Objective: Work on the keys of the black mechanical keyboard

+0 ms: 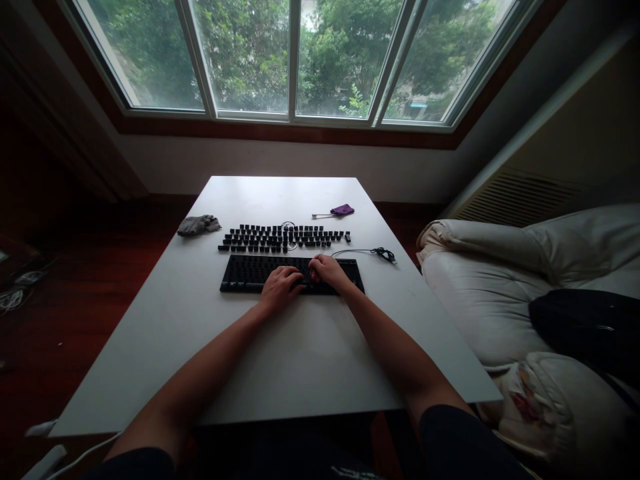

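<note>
A black keyboard [240, 273] lies on the white table in front of me, most of its upper rows stripped of keycaps. My left hand [281, 285] rests on the middle of it, fingers stretched over the keys and thumb apart. Further right, my right hand [327, 270] is closed over the keyboard in a pinch. Thin wires stick up from its fingers and look like part of a wire keycap puller [321, 252]; the rest is hidden in the hand. Behind the keyboard stand rows of loose black keycaps [275, 237].
A coiled black cable [384, 254] lies right of the keyboard. Beyond the keycaps are a brush with a purple cloth [343, 210] and, at the left edge, a crumpled grey cloth [199, 225]. A pale sofa [480, 293] stands right of the white table [165, 360].
</note>
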A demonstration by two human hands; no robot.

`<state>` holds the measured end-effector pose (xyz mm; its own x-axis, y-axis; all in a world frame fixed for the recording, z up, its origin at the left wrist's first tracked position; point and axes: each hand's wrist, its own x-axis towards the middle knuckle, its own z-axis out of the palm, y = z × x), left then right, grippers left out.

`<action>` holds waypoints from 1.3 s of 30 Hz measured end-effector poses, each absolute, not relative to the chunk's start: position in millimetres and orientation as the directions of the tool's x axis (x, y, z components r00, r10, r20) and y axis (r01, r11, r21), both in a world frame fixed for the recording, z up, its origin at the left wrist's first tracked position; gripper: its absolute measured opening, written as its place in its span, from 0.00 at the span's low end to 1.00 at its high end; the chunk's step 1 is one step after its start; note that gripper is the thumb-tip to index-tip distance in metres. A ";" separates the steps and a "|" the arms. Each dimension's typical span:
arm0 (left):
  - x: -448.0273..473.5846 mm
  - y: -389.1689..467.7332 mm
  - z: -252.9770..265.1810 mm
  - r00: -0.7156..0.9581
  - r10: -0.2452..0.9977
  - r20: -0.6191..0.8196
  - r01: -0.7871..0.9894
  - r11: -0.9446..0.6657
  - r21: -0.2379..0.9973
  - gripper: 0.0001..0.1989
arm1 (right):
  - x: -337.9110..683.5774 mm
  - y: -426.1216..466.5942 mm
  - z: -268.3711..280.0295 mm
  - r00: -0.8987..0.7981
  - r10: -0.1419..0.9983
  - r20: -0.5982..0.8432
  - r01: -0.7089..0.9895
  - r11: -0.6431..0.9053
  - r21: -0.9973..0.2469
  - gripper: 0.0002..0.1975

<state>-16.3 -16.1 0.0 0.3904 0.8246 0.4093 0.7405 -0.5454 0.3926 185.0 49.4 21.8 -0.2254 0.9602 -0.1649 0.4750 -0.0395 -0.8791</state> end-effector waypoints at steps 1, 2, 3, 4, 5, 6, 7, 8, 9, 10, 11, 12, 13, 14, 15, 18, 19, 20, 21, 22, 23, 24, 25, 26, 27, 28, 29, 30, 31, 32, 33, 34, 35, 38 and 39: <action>-16.2 -16.5 0.5 0.389 0.826 0.408 0.741 -0.544 0.394 0.14 | 184.5 51.6 21.6 -0.240 0.957 -0.165 0.483 -0.030 -0.875 0.08; -16.2 -17.0 1.1 0.389 0.827 0.407 0.742 -0.543 0.394 0.14 | 184.1 53.7 22.2 -0.258 0.951 -0.169 0.495 -0.020 -0.869 0.08; -16.1 -17.5 1.7 0.389 0.827 0.406 0.743 -0.542 0.393 0.14 | 183.7 55.9 23.5 -0.281 0.943 -0.177 0.507 -0.011 -0.862 0.08; -16.0 -18.1 2.3 0.391 0.826 0.406 0.743 -0.543 0.390 0.14 | 183.4 58.1 25.5 -0.306 0.934 -0.187 0.518 -0.001 -0.855 0.07; -15.9 -18.5 2.8 0.392 0.825 0.407 0.744 -0.544 0.387 0.14 | 183.0 60.3 28.0 -0.331 0.923 -0.196 0.530 0.010 -0.848 0.07; -15.6 -18.9 3.1 0.392 0.824 0.408 0.746 -0.545 0.384 0.14 | 182.6 62.2 30.9 -0.356 0.912 -0.204 0.545 0.025 -0.838 0.07; -15.4 -19.2 3.4 0.392 0.824 0.409 0.748 -0.544 0.380 0.14 | 182.1 63.9 33.8 -0.376 0.902 -0.214 0.561 0.038 -0.827 0.07; -15.1 -19.3 3.6 0.390 0.824 0.410 0.750 -0.543 0.378 0.14 | 181.6 65.0 36.8 -0.390 0.893 -0.225 0.580 0.049 -0.813 0.07; -14.9 -19.3 3.8 0.389 0.825 0.410 0.752 -0.541 0.377 0.14 | 181.1 65.4 39.5 -0.397 0.885 -0.243 0.598 0.048 -0.800 0.07; -14.7 -19.2 3.9 0.388 0.826 0.409 0.752 -0.541 0.377 0.14 | 180.7 64.8 41.9 -0.394 0.882 -0.259 0.611 0.041 -0.791 0.07; -14.6 -19.0 4.0 0.389 0.826 0.408 0.751 -0.541 0.379 0.14 | 180.5 63.3 43.9 -0.390 0.882 -0.265 0.617 0.036 -0.787 0.07; -14.5 -18.8 4.0 0.390 0.826 0.407 0.749 -0.542 0.382 0.14 | 180.5 60.8 45.6 -0.385 0.886 -0.258 0.617 0.039 -0.786 0.07; -14.5 -18.6 4.1 0.392 0.826 0.405 0.746 -0.543 0.385 0.14 | 180.8 57.5 47.1 -0.384 0.894 -0.231 0.613 0.060 -0.787 0.06; -14.6 -18.5 4.1 0.392 0.827 0.403 0.745 -0.543 0.388 0.14 | 181.2 53.6 48.5 -0.393 0.899 -0.195 0.608 0.095 -0.788 0.06; -14.6 -18.4 4.2 0.393 0.827 0.402 0.744 -0.543 0.390 0.14 | 181.6 49.4 49.9 -0.403 0.901 -0.160 0.604 0.131 -0.786 0.06; -15.1 -18.3 4.2 0.391 0.828 0.402 0.748 -0.540 0.385 0.14 | 181.7 37.4 54.8 -0.426 0.901 -0.079 0.627 0.232 -0.744 0.07; -15.4 -18.3 4.2 0.391 0.827 0.403 0.749 -0.541 0.383 0.14 | 181.2 34.3 56.2 -0.428 0.902 -0.049 0.645 0.267 -0.716 0.06; -15.7 -18.2 4.2 0.393 0.826 0.403 0.748 -0.542 0.383 0.13 | 180.4 31.8 57.1 -0.423 0.906 -0.013 0.665 0.301 -0.683 0.06; -16.1 -18.2 4.2 0.395 0.825 0.404 0.746 -0.545 0.383 0.13 | 179.7 30.1 57.2 -0.409 0.912 0.024 0.686 0.324 -0.651 0.05; -16.5 -18.2 4.2 0.398 0.824 0.404 0.743 -0.548 0.385 0.13 | 179.1 29.3 56.6 -0.389 0.920 0.051 0.702 0.332 -0.630 0.05; -16.8 -18.1 4.0 0.401 0.822 0.404 0.740 -0.550 0.387 0.13 | 178.8 29.8 55.1 -0.367 0.928 0.060 0.709 0.321 -0.628 0.04; -17.0 -18.1 3.7 0.401 0.822 0.404 0.738 -0.552 0.388 0.13 | 179.0 31.5 52.8 -0.340 0.940 0.041 0.704 0.283 -0.651 0.04; -17.1 -18.0 3.3 0.400 0.822 0.405 0.738 -0.551 0.389 0.13 | 179.5 34.5 50.0 -0.318 0.948 -0.012 0.684 0.221 -0.695 0.04; -17.2 -18.0 2.9 0.398 0.823 0.405 0.739 -0.549 0.390 0.13 | 180.4 38.5 46.9 -0.310 0.947 -0.088 0.646 0.141 -0.750 0.05; -17.2 -17.9 2.4 0.394 0.825 0.406 0.741 -0.546 0.390 0.14 | 181.4 43.3 43.8 -0.302 0.935 -0.186 0.598 0.034 -0.801 0.05; -17.3 -17.8 2.0 0.391 0.826 0.407 0.742 -0.544 0.391 0.14 | 182.3 48.4 40.9 -0.302 0.911 -0.282 0.557 -0.071 -0.827 0.05; -17.3 -17.6 1.7 0.389 0.826 0.408 0.742 -0.543 0.392 0.13 | 183.0 53.3 38.4 -0.308 0.890 -0.337 0.527 -0.135 -0.839 0.05; -17.3 -17.4 1.4 0.389 0.825 0.409 0.740 -0.545 0.394 0.13 | 183.1 57.6 36.3 -0.318 0.877 -0.360 0.505 -0.165 -0.847 0.05; -17.3 -17.2 1.3 0.391 0.824 0.410 0.738 -0.547 0.396 0.13 | 182.7 61.0 34.8 -0.326 0.872 -0.365 0.493 -0.173 -0.853 0.05; -17.4 -17.0 1.3 0.393 0.823 0.410 0.736 -0.549 0.397 0.13 | 181.8 63.4 33.8 -0.329 0.876 -0.354 0.490 -0.162 -0.857 0.05; -17.4 -16.7 1.3 0.394 0.823 0.409 0.734 -0.550 0.399 0.13 | 180.5 64.9 33.2 -0.328 0.882 -0.337 0.494 -0.144 -0.858 0.05; -17.4 -16.4 1.3 0.396 0.823 0.407 0.733 -0.550 0.400 0.13 | 179.0 65.9 33.0 -0.327 0.888 -0.324 0.503 -0.127 -0.855 0.05; -17.4 -16.1 1.2 0.396 0.825 0.405 0.733 -0.549 0.402 0.13 | 177.5 66.5 33.1 -0.326 0.890 -0.319 0.515 -0.116 -0.849 0.06; -17.4 -15.4 0.9 0.395 0.828 0.397 0.733 -0.545 0.407 0.13 | 173.9 68.9 35.4 -0.325 0.870 -0.371 0.543 -0.150 -0.826 0.08; -17.5 -15.4 0.9 0.395 0.829 0.395 0.733 -0.544 0.408 0.13 | 173.2 70.1 36.8 -0.323 0.858 -0.400 0.545 -0.177 -0.820 0.08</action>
